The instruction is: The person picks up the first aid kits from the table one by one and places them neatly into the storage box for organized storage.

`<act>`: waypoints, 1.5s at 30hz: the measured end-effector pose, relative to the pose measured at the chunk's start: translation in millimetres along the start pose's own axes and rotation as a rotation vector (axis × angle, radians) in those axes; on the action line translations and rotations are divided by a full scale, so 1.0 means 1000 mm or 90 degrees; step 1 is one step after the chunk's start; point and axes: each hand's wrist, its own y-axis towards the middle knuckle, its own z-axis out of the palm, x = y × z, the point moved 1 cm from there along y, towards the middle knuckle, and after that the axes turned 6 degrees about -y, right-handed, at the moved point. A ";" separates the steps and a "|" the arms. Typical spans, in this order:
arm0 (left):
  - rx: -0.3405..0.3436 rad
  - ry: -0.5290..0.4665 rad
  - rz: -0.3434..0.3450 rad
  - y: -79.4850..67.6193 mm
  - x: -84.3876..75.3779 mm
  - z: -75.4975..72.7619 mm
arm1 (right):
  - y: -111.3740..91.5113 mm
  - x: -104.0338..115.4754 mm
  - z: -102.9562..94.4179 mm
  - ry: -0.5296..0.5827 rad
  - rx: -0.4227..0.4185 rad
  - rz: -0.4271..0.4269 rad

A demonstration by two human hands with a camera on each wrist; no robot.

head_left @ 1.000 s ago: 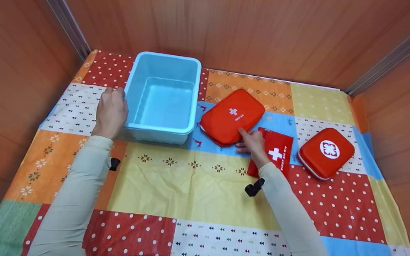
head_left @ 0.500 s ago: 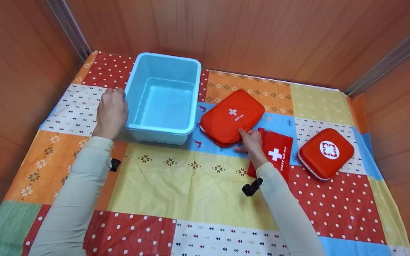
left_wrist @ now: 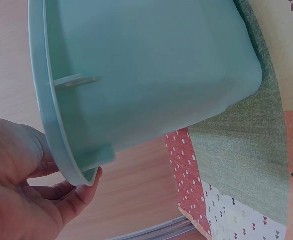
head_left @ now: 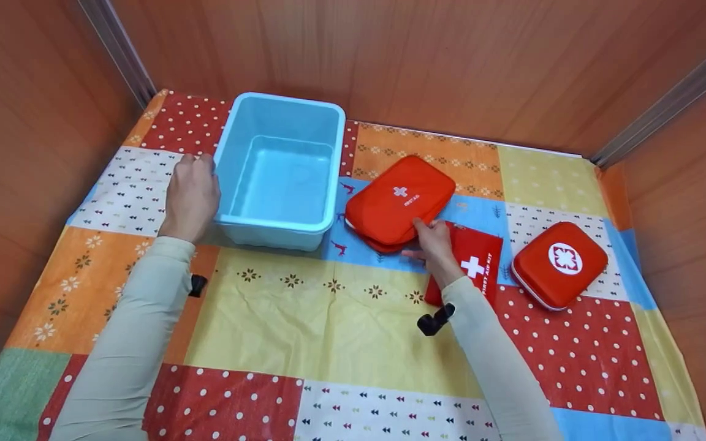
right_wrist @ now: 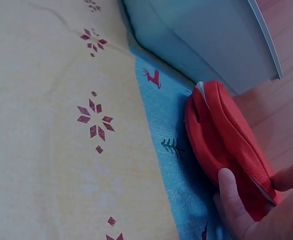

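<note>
A light blue plastic tub (head_left: 267, 225) stands at the back left, with nothing inside it. My left hand (head_left: 192, 196) grips its left rim, and in the left wrist view the fingers (left_wrist: 79, 202) curl up under the lip. Right of the tub lies a red zipped first aid pouch (head_left: 383, 199) with a white cross. Its near right edge is between the thumb and fingers of my right hand (head_left: 437, 248). In the right wrist view one finger (right_wrist: 229, 187) presses the pouch's side while the thumb (right_wrist: 289, 177) sits on top.
A flat red first aid kit bag (head_left: 472, 248) lies partly under my right wrist. Farther right sits a red hard-shell case (head_left: 558, 269) with a white round emblem. A patchwork cloth (head_left: 267, 324) covers the table, and wood-look panels (head_left: 426, 61) enclose the back and sides.
My right hand's spread fingers have drawn in at the pouch's edge. The left hand and the tub hold nearly the same place.
</note>
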 end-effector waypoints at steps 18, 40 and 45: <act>0.024 -0.019 -0.018 0.001 0.000 0.000 | 0.003 -0.002 0.001 0.093 -0.001 0.026; 0.006 -0.015 0.002 0.000 0.001 0.000 | 0.004 -0.004 0.001 0.138 -0.059 0.037; 0.014 -0.010 0.002 0.000 0.002 -0.001 | 0.003 -0.003 0.000 0.147 -0.052 0.039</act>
